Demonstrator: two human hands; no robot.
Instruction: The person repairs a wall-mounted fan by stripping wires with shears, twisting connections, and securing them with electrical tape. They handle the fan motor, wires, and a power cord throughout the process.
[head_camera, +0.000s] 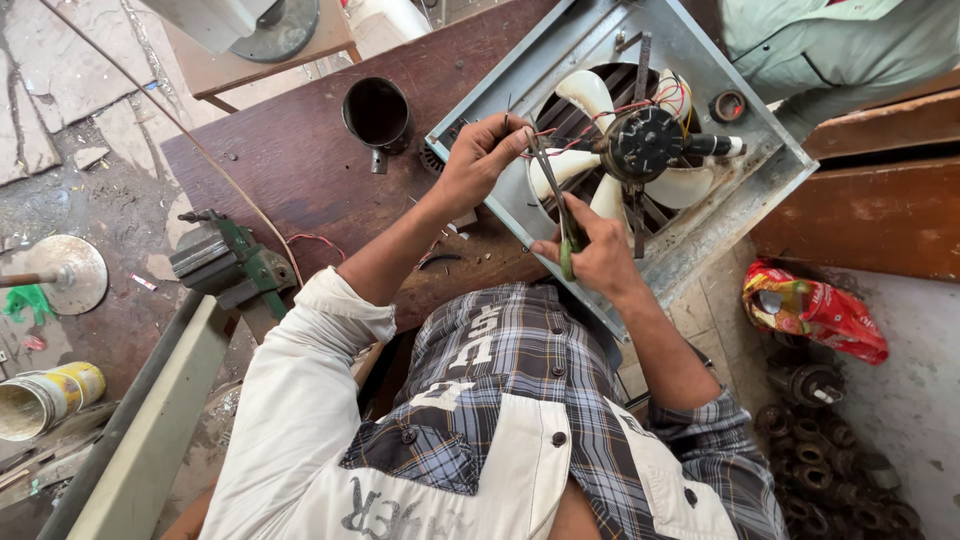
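Note:
A square grey metal exhaust fan with cream blades and a black motor lies flat on a dark wooden workbench. Red, white and black wires run from the motor toward its left. My left hand pinches those wires at the fan's left side. My right hand grips green-handled pliers, whose jaws point up toward the wires near my left fingertips.
A black cup stands on the bench left of the fan. A green bench vise is mounted at the bench's left edge. A red packet and rusty motor parts lie at right. Another person's sleeve is at top right.

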